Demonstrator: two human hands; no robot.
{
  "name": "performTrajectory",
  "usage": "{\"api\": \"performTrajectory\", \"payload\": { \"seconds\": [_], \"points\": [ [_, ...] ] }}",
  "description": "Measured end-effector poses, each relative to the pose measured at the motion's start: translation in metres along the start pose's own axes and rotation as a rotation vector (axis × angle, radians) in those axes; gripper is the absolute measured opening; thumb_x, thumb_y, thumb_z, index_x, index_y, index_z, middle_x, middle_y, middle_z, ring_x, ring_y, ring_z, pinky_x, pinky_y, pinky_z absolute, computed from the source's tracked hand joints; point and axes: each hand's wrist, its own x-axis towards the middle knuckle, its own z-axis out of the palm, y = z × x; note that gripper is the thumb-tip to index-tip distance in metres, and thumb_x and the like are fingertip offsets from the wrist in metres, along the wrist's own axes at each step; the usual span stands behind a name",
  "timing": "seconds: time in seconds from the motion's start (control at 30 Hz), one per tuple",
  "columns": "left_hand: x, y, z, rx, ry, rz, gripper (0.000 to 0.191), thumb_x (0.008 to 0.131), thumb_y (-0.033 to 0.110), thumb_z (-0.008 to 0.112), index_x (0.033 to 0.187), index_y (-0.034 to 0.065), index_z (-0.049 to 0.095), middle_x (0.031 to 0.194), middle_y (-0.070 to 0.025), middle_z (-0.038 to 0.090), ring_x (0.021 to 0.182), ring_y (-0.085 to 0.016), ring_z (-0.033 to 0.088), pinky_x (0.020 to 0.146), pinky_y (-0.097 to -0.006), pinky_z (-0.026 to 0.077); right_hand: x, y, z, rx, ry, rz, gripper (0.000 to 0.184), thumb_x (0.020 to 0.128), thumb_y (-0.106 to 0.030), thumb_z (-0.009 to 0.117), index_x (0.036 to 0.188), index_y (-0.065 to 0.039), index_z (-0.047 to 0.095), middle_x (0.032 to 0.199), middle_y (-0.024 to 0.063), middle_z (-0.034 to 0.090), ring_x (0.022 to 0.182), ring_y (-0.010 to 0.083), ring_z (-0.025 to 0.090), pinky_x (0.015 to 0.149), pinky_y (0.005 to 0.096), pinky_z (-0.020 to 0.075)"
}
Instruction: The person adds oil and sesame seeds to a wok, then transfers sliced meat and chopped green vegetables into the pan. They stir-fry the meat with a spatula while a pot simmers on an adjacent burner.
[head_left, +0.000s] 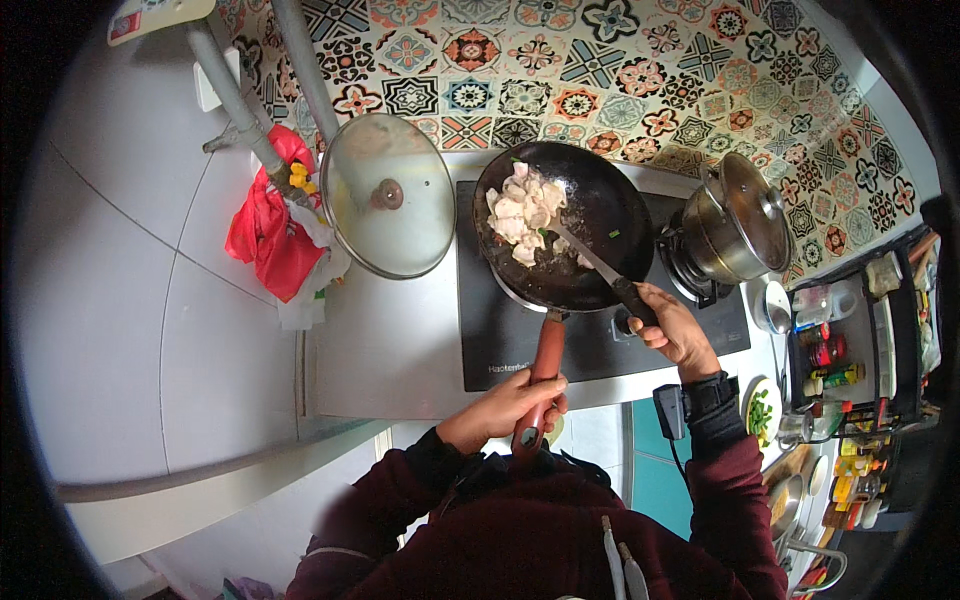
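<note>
A dark wok (600, 202) stands over the left burner of a black gas hob (487, 352). Pale meat pieces (517, 206) lie heaped at the wok's left side, with a few green bits among them. My left hand (517, 405) is closed around the wok's reddish-brown handle (551, 349). In my right hand (675, 326) is the black handle of a metal spatula (589, 255), whose blade touches the right edge of the meat and is partly hidden by it.
A glass lid (390, 225) and a red plastic bag (274, 232) are left of the hob. On the right burner sits a lidded steel pot (727, 225). A plate of chopped greens (761, 409) and a rack of jars (862, 360) are farther right. Patterned tiles (532, 52) cover the back wall.
</note>
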Motion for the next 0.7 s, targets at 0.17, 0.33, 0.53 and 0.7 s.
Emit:
{"api": "performTrajectory", "payload": {
  "seconds": [0.17,0.33,0.53,0.7],
  "points": [
    [0.001,0.000,-0.001,0.021,0.002,-0.001,0.024,0.098,0.032,0.053,0.101,0.0085,0.049,0.080,-0.0029,0.055,0.066,-0.010,0.051,0.060,-0.0269,0.046,-0.037,0.018,0.000,-0.310,0.171,-0.220,0.033,0.101,-0.031,0.048,0.125,-0.011,0.057,0.069,-0.0027,0.050,0.048,0.0025,0.033,0.041,0.0162,0.0240],
    [0.000,0.002,0.001,-0.035,-0.018,0.014,0.030,0.097,0.031,0.055,0.093,0.0024,0.050,0.077,-0.0047,0.054,0.060,-0.013,0.052,0.055,-0.0282,0.045,-0.092,0.025,0.005,-0.621,0.267,-0.434,0.034,0.098,-0.023,0.055,0.127,-0.007,0.058,0.072,-0.0090,0.038,0.059,0.0014,0.031,0.052,0.0173,0.0225],
    [0.001,0.002,0.000,-0.034,-0.032,-0.022,0.022,0.098,0.030,0.053,0.100,0.0082,0.048,0.080,-0.0036,0.054,0.064,-0.010,0.051,0.059,-0.0267,0.046,-0.133,0.004,0.030,-0.666,0.297,-0.321,0.028,0.097,-0.014,0.056,0.123,-0.005,0.061,0.087,-0.0024,0.057,0.073,0.0063,0.045,0.067,0.0212,0.0400],
    [0.000,0.004,0.001,-0.015,-0.014,-0.015,0.025,0.098,0.030,0.054,0.097,0.0055,0.049,0.081,-0.0045,0.055,0.067,-0.011,0.052,0.060,-0.0280,0.046,-0.080,0.044,0.034,-1.220,0.580,-0.590,0.029,0.092,-0.013,0.061,0.120,-0.003,0.062,0.093,0.0099,0.065,0.080,0.0218,0.062,0.072,0.0327,0.0486]
  ]
}}
